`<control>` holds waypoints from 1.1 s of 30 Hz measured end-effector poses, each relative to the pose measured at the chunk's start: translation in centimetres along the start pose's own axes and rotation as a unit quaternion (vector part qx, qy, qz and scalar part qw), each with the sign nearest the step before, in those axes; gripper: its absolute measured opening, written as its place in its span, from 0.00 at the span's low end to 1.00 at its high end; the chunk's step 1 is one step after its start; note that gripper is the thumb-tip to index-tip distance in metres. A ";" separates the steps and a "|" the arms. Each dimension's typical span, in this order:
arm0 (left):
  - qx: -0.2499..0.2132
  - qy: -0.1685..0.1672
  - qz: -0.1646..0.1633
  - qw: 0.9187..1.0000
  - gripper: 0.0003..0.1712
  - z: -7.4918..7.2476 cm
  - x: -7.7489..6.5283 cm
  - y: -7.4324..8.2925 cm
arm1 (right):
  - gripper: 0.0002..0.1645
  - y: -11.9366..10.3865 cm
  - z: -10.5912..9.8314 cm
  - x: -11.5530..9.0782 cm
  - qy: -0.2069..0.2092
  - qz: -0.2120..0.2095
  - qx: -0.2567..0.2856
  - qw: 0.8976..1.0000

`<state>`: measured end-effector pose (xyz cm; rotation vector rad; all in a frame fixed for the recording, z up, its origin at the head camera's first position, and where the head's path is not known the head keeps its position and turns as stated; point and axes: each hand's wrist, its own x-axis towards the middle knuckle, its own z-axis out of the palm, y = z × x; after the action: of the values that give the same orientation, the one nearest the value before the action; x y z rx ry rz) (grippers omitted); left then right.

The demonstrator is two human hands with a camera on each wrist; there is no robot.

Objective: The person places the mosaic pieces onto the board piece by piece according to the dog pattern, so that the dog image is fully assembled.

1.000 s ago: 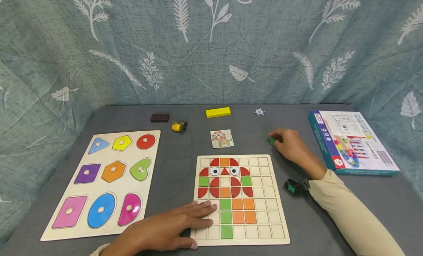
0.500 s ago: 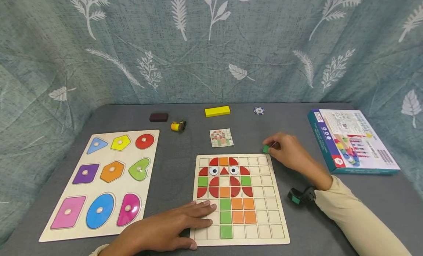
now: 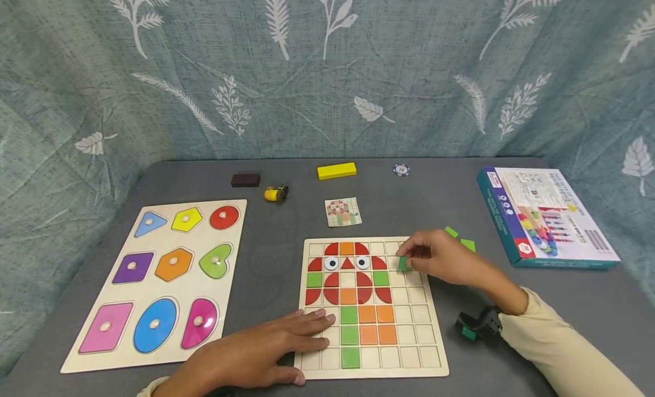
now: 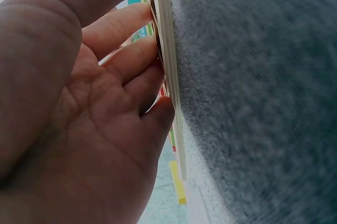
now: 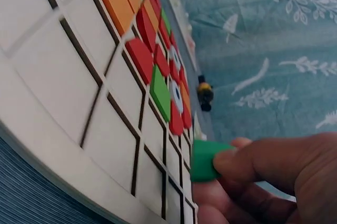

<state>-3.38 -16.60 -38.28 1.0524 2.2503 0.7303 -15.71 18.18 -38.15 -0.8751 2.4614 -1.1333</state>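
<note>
My right hand pinches a green square tile between thumb and fingers, over the upper right squares of the wooden grid board. The right wrist view shows the same green tile held at its edge, close above the grid. Red, orange and green tiles and two eye pieces form a bird-like pattern on the board. My left hand lies with its fingers spread on the board's lower left part. In the left wrist view, the left hand's fingertips rest at the board's edge.
Two green tiles lie right of the board, by the boxed toy. A pattern card, yellow block, dark block, small yellow-black toy and poker chip sit behind. A shape puzzle is left.
My right hand has carried the green tile from behind the board's right corner toward me, over the grid. Two green tiles behind it have come into view. The left hand stays put.
</note>
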 end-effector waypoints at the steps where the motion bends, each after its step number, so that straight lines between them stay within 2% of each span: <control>1: 0.001 0.001 0.001 1.000 0.33 0.0 0.0 0.0 | 0.10 0.0 0.1 -0.2 -0.013 -0.003 0.007 1.000; 11: -0.002 0.001 0.003 1.000 0.33 0.0 0.0 -0.1 | 0.10 -0.7 1.5 -1.3 -0.112 -0.047 0.075 0.990; 17: -0.002 0.000 0.002 1.000 0.33 0.0 0.0 -0.1 | 0.10 -1.5 2.0 -1.8 -0.146 -0.042 0.082 0.985; 23: 0.002 0.001 -0.001 1.000 0.33 0.0 0.0 0.0 | 0.11 -2.2 2.4 -2.2 -0.152 -0.029 0.059 0.986; 30: 0.001 0.003 -0.006 1.000 0.33 0.0 0.0 0.2 | 0.10 -2.6 2.9 -2.3 -0.122 -0.037 -0.014 0.992; 33: 0.002 0.003 -0.005 1.000 0.33 0.0 0.0 0.2 | 0.10 -2.8 3.0 -2.3 -0.119 -0.027 -0.022 0.992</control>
<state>-3.28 -16.52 -38.19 1.0406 2.2622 0.7256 -11.31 16.46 -37.91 -1.0312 2.2875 -0.9339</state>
